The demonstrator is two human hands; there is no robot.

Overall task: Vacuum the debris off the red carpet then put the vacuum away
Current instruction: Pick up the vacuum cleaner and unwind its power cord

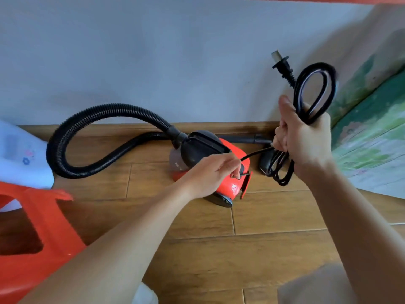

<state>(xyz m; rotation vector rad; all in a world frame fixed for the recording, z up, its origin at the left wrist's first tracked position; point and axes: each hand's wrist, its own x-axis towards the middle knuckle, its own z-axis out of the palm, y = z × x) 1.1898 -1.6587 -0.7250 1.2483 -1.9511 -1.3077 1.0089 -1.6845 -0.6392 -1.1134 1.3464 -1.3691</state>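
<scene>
Head view: vacuum [228, 170] sits on the wooden floor [274, 216] mid-frame, against the wall, hose [87, 119] looping left. Right hand [306, 139], right of centre, grips a coiled bundle of power cord [318, 66], plug [282, 66] sticking up at upper right. Left hand [215, 172] pinches the cord strand at the vacuum's rear. Risk, my read: strand runs taut between hands, so a tug could drag or tip the vacuum; a slack grip lets loops spill and the plug swing. Containers: none open; vacuum's dust chamber shut, contents hidden. Red carpet not identifiable in frame
</scene>
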